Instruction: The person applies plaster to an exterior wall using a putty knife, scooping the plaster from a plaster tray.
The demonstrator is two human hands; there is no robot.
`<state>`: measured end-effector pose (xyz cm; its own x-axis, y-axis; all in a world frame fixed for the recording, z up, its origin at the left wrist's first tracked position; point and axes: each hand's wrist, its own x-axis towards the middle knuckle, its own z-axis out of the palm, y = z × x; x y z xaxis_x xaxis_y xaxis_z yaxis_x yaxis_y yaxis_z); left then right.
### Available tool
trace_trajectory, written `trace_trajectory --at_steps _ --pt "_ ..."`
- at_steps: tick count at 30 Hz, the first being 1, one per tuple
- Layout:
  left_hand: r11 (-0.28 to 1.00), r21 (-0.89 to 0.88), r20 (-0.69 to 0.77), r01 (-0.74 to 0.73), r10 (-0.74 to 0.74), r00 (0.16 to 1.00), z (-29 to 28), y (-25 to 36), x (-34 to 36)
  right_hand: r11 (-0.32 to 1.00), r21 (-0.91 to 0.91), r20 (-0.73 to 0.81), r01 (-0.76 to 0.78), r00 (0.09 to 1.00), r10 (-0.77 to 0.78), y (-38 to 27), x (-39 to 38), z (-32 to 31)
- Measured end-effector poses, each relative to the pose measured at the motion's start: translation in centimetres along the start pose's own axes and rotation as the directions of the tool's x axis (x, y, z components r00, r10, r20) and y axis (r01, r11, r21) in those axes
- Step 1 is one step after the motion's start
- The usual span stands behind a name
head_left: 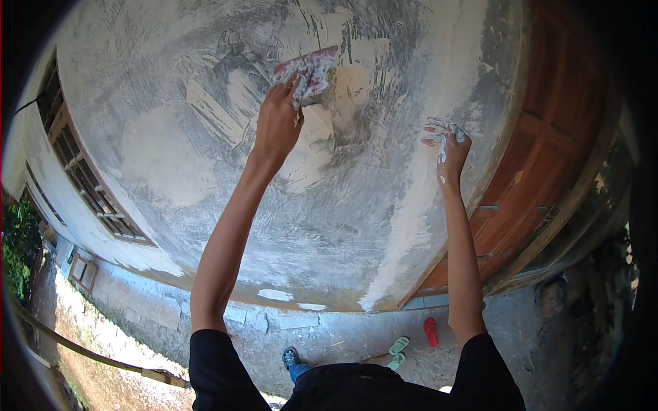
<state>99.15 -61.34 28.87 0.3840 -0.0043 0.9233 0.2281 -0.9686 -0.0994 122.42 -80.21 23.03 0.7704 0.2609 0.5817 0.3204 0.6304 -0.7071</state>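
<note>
My left hand [277,120] is raised high against a grey plastered wall [171,157] and grips a flat scraper blade [310,68], red-edged and smeared with white filler, pressed to the wall. Fresh pale patches of filler [319,133] show just under the blade. My right hand [449,147] is lifted to the right, near the wall's edge by the door frame. Its fingers are coated in white filler and curl around a small lump or tool that I cannot make out.
A brown wooden door [555,151] stands right of the wall. A barred window [82,178] is at the left. On the concrete ground below lie a red sandal [430,332] and green sandals [397,349]. A bamboo pole [82,349] crosses lower left.
</note>
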Motion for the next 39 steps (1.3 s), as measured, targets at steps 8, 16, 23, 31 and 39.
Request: trace_trajectory --at_steps 8,16,23,31,39 --pt "0.992 -0.017 0.100 0.121 -0.119 0.988 5.8 -1.9 -5.5 0.999 0.019 0.032 -0.027 0.999 0.027 0.9 -0.6 2.3" --pt "0.990 -0.055 0.203 0.128 -0.115 0.973 10.9 1.8 -14.2 0.999 0.018 0.065 -0.046 0.997 0.045 4.1 -1.1 3.2" --pt "0.816 -0.457 -0.125 0.354 -0.453 0.882 3.2 1.4 -11.9 0.999 0.011 0.032 -0.050 0.998 0.049 2.7 -1.3 3.1" --pt "0.972 -0.046 -0.411 0.230 -0.228 0.883 -6.7 -12.9 3.4 1.000 -0.017 0.021 0.017 1.000 -0.017 0.7 -2.1 4.8" --pt "0.961 0.125 -0.037 0.248 -0.245 0.969 1.6 -10.4 -2.0 1.000 -0.015 0.003 -0.004 1.000 0.004 2.2 -1.5 5.5"
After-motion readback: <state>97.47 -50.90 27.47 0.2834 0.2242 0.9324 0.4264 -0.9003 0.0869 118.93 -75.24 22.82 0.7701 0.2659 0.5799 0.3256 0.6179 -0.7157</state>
